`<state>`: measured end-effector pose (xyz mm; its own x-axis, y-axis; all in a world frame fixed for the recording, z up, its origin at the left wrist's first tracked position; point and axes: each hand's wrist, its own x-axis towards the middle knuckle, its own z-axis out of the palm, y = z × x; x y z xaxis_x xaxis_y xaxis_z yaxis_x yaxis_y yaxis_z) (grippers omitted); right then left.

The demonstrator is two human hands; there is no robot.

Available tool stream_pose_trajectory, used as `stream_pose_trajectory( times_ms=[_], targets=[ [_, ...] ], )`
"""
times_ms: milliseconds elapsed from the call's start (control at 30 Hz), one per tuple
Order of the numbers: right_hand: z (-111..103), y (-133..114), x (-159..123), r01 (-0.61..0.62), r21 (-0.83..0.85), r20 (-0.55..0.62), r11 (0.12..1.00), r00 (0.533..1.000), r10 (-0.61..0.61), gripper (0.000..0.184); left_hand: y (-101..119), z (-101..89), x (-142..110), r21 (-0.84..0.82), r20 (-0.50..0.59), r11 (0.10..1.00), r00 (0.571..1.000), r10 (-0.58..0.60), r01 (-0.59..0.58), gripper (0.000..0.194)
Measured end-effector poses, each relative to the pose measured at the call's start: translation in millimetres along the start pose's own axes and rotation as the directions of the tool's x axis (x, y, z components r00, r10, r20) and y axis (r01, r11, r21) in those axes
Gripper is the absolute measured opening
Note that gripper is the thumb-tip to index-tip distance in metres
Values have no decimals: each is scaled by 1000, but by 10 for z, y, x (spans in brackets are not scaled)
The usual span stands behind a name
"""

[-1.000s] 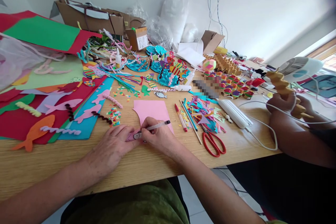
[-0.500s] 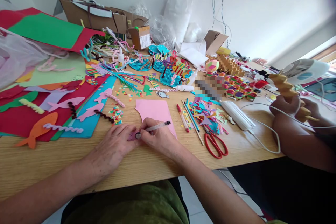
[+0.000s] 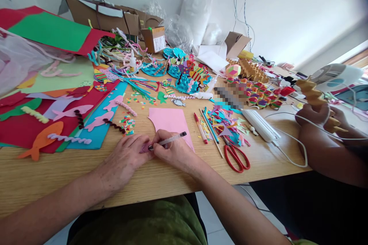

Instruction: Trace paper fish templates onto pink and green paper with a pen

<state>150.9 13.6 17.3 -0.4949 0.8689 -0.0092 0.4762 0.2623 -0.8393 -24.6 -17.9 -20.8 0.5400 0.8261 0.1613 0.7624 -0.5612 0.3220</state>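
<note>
Pale wood-grain tabletop (image 3: 37,180): right hand (image 3: 174,150) pinches translucent black-ended pen (image 3: 171,138); left hand (image 3: 125,155) touches small flat purple piece (image 3: 145,148), can't tell if gripping.

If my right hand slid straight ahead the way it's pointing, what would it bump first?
Probably your left hand, close by the tip of the pen in your right hand; whether the hands touch is unclear.

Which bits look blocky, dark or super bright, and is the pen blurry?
Head view: squares hide a patch beyond the long white device; head view: the top right corner is dark; head view: the wall left of that corner looks bright; head view: the pen looks fairly clear.
</note>
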Motion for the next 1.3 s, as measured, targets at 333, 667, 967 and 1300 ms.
stream_pose_trajectory(
  times_ms=[333,667,967,1300],
  targets=[
    [-13,90,1,-2,248,-60,969,998,17,6,-62,60,-67,111,-22,991,996,83,-80,35],
    [-263,251,-144,178,-59,-252,982,949,-187,17,-51,19,6,161,-67,977,986,153,-140,37],
    [-402,318,-240,174,-434,55,884,984,-167,37,-14,-124,181,116,-54,977,982,183,-176,34],
    [-402,327,-198,194,-473,88,860,981,-172,35,90,-247,459,65,217,996,975,46,-62,10]
  ],
)
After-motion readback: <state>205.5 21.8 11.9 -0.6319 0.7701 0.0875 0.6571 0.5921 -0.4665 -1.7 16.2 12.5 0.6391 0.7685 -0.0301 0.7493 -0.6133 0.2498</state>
